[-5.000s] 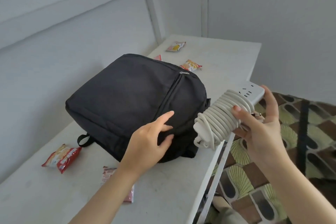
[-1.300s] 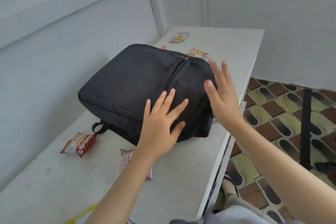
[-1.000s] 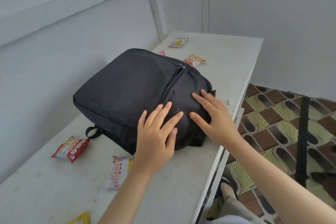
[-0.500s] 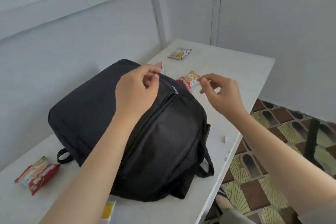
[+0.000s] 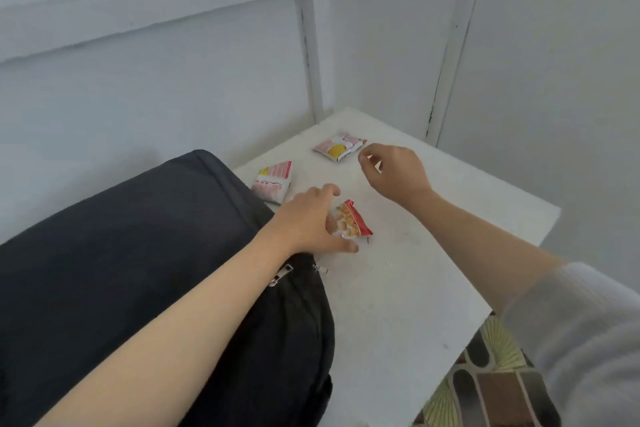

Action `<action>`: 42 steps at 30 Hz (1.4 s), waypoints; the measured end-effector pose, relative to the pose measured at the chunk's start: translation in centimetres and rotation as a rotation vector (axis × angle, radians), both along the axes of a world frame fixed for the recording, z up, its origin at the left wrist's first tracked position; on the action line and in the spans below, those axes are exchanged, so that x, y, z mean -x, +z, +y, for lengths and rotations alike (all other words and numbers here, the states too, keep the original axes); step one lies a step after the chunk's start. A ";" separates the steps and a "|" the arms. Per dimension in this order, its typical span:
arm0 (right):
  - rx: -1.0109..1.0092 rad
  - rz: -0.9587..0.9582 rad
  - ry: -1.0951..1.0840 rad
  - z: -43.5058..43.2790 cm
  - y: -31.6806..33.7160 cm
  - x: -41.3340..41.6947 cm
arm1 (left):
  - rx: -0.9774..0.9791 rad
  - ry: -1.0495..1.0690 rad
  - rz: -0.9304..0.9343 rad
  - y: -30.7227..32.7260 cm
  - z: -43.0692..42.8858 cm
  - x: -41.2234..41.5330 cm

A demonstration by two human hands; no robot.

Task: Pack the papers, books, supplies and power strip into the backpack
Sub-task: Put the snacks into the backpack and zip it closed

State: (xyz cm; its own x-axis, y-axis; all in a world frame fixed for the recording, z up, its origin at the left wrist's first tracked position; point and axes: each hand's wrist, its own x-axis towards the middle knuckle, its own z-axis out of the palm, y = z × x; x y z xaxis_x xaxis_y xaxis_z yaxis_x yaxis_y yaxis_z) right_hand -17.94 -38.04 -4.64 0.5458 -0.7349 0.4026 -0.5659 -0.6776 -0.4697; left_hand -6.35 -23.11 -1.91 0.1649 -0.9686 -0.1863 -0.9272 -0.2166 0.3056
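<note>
Both hands are now reaching past the black backpack [image 5: 138, 253], which is lying along the white desk's [image 5: 415, 288] edge by the panelled wall [image 5: 173, 80]. The left hand [image 5: 308, 218] is curling round a red snack packet [image 5: 351, 222]; the right hand [image 5: 394, 170] is hovering curled, empty, near the far corner. Packet print unreadable.

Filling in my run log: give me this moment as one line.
left hand: grips near snack packet | right hand: fingers curled, empty, beside far snack packet | backpack: on white table

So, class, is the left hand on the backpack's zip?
No, the left hand grips a packet on the table, beyond the zip.
</note>
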 end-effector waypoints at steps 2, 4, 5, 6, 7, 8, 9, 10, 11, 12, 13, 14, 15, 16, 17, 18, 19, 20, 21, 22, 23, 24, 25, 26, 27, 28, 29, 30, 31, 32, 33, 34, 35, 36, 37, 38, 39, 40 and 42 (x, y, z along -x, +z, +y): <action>0.009 0.045 0.029 -2.1 -0.2 -0.7 | -0.075 -0.024 -0.060 -0.6 -0.4 -0.1; 0.007 0.115 0.060 -4.0 -0.8 -1.3 | -0.083 -0.006 -0.042 -0.7 -0.6 -0.4; 0.000 0.157 0.075 -4.8 -1.1 -1.7 | -0.062 0.017 -0.014 -0.8 -0.6 -0.5; -0.015 0.204 0.085 -5.5 -1.4 -2.1 | -0.027 0.042 0.015 -0.7 -0.5 -0.7; -0.035 0.255 0.089 -6.1 -1.6 -2.5 | 0.023 0.069 0.048 -0.7 -0.5 -0.7; -0.055 0.303 0.087 -6.5 -1.7 -2.9 | 0.085 0.098 0.091 -0.6 -0.4 -0.8; -0.075 0.341 0.085 -6.8 -1.9 -3.3 | 0.155 0.129 0.136 -0.4 -0.3 -0.9; -0.094 0.367 0.088 -7.1 -2.1 -3.6 | 0.228 0.156 0.170 0.0 -0.3 -1.0; -0.109 0.384 0.090 -7.2 -2.3 -4.0 | 0.297 0.182 0.191 0.3 -0.2 -1.1; -0.123 0.394 0.089 -7.3 -2.6 -4.4 | 0.360 0.211 0.209 0.8 0.0 -1.3; -0.136 0.396 0.082 -7.3 -2.8 -4.8 | 0.419 0.245 0.231 1.3 0.2 -1.6; -0.147 0.384 0.072 -7.1 -2.8 -5.1 | 0.472 0.281 0.252 1.9 0.5 -1.9; -0.152 0.359 0.058 -7.0 -2.8 -5.5 | 0.518 0.318 0.267 2.6 0.9 -2.3; -0.149 0.335 0.042 -6.8 -2.7 -5.8 | 0.553 0.355 0.276 3.3 1.4 -2.8; -0.146 0.325 0.023 -6.5 -2.6 -6.1 | 0.582 0.391 0.279 4.1 2.1 -3.2; -0.142 0.327 0.003 -6.3 -2.4 -6.3 | 0.608 0.425 0.277 4.8 3.0 -3.7; -0.142 0.327 -0.017 -6.0 -2.3 -6.5 | 0.629 0.457 0.267 5.3 4.0 -4.2; -0.148 0.318 -0.034 -5.7 -2.2 -6.6 | 0.642 0.488 0.250 5.8 5.2 -4.7; -0.156 0.296 -0.045 -5.5 -2.1 -6.5 | 0.647 0.517 0.227 6.2 6.5 -5.1; -0.162 0.263 -0.050 -5.1 -2.1 -6.3 | 0.647 0.541 0.200 6.5 7.9 -5.5; -0.171 0.221 -0.049 -4.7 -2.1 -6.0 | 0.645 0.567 0.174 6.7 9.4 -5.9; -0.186 0.167 -0.044 -4.2 -2.0 -5.6 | 0.644 0.596 0.151 6.9 11.0 -6.2; -0.201 0.107 -0.040 -3.6 -1.9 -5.2 | 0.643 0.625 0.135 7.1 12.5 -6.5; -0.212 0.054 -0.036 -2.9 -1.7 -4.9 | 0.638 0.651 0.125 7.2 13.9 -6.8; -0.217 0.009 -0.029 -2.2 -1.4 -4.5 | 0.625 0.670 0.111 7.2 15.3 -7.2; -0.222 -0.036 -0.021 -1.3 -1.1 -4.2 | 0.601 0.676 0.094 7.3 16.4 -7.5; -0.231 -0.086 -0.010 -0.4 -0.8 -3.9 | 0.572 0.668 0.075 7.3 17.5 -7.7; -0.245 -0.140 0.003 0.6 -0.4 -3.6 | 0.530 0.655 0.056 7.3 18.4 -7.9; -0.261 -0.194 0.018 1.8 0.0 -3.4 | 0.480 0.645 0.026 7.1 19.3 -8.1; -0.275 -0.242 0.034 3.0 0.4 -3.2 | 0.433 0.644 -0.028 6.8 20.0 -8.3; -0.294 -0.284 0.050 4.3 0.7 -2.9 | 0.410 0.643 -0.096 6.5 20.6 -8.4; -0.320 -0.323 0.069 5.7 1.1 -2.7 | 0.427 0.628 -0.155 6.3 21.1 -8.1; -0.349 -0.363 0.088 7.1 1.4 -2.4 | 0.476 0.587 -0.178 6.1 21.6 -7.7; -0.377 -0.400 0.106 8.6 1.8 -2.2 | 0.532 0.527 -0.160 6.0 22.1 -7.1; -0.400 -0.432 0.124 10.0 2.2 -1.9 | 0.569 0.461 -0.125 6.0 22.5 -6.5; -0.418 -0.459 0.142 11.5 2.7 -1.6 | 0.572 0.398 -0.094 5.8 23.0 -5.8; -0.431 -0.484 0.160 13.0 3.2 -1.2 | 0.553 0.346 -0.074 5.4 23.5 -5.3; -0.439 -0.509 0.179 14.5 3.7 -0.8 | 0.524 0.311 -0.070 4.9 23.9 -4.9; -0.449 -0.545 0.206 17.2 4.3 -0.1 | 0.471 0.309 -0.072 3.8 24.7 -4.3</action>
State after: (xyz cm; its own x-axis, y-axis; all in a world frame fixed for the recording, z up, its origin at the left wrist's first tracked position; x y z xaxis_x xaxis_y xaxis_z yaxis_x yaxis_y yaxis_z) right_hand -17.86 -20.80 -0.32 0.4988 -0.7970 0.3407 -0.0551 -0.4214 -0.9052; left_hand -2.00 1.61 1.92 0.4503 -0.8490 0.2764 -0.8643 -0.3368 0.3737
